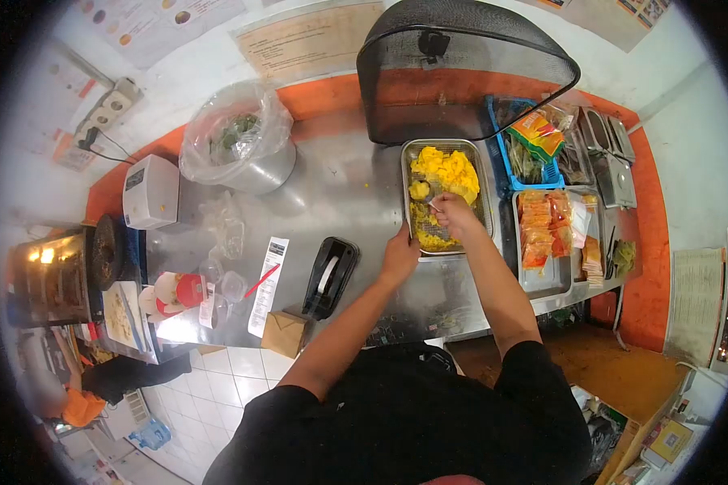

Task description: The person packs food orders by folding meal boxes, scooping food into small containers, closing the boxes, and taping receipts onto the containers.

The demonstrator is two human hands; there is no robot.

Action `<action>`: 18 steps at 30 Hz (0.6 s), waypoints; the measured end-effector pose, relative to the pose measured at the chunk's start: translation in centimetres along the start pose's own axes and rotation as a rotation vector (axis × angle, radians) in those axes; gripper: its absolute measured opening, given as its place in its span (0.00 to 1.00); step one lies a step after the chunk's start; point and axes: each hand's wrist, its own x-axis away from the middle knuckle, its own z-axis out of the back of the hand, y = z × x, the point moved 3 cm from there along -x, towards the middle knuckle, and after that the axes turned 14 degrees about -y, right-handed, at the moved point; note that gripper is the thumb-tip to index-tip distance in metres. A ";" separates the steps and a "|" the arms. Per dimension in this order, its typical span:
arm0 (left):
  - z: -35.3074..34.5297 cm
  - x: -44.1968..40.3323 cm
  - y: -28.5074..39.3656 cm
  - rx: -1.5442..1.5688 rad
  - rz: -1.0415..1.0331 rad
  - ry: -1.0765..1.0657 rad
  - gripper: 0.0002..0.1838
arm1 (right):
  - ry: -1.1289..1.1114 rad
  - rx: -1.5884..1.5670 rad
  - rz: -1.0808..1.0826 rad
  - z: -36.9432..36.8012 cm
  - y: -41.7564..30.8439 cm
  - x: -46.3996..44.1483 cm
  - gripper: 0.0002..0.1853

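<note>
Yellow food (453, 171), heaped at the back and thinner toward the front, lies in a metal tray (488, 212) on the steel counter. My right hand (453, 214) is over the tray, its fingers closed round the handle of a spoon (427, 198), whose bowl is among the food. At the tray's left front edge is my left hand (400, 252), with its fingers against the rim; how they grip it is partly hidden. A black container (332, 277) sits to the left, apart from both hands.
A mesh cover (469, 61) stands open behind the tray. Right of it are a blue basket (500, 145) and a tray of orange packets (546, 222). A lined bucket (243, 149), paper strip (268, 287) and brown box (283, 333) are leftward. Another person (81, 404) is far left.
</note>
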 end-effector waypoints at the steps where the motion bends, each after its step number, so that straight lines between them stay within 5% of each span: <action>1: 0.0 0.0 0.0 0.098 0.000 -0.040 0.27 | -0.053 -0.252 -0.009 0.1 0.1 0.6 0.05; 9: 3.8 8.5 1.6 -0.034 -0.004 -0.004 0.32 | -0.105 -0.394 0.126 1.3 -1.3 2.5 0.02; 11: 5.7 12.6 1.5 0.224 -0.049 -0.142 0.26 | 0.105 -0.392 0.187 -0.7 -3.4 4.5 0.02; 14: 9.8 19.1 -0.4 0.386 -0.035 -0.089 0.20 | -0.152 -0.260 0.151 -2.2 -3.8 4.5 0.03; 18: 15.4 25.8 -5.4 0.502 -0.040 0.344 0.14 | -0.279 -0.154 0.025 -13.2 -5.2 5.3 0.05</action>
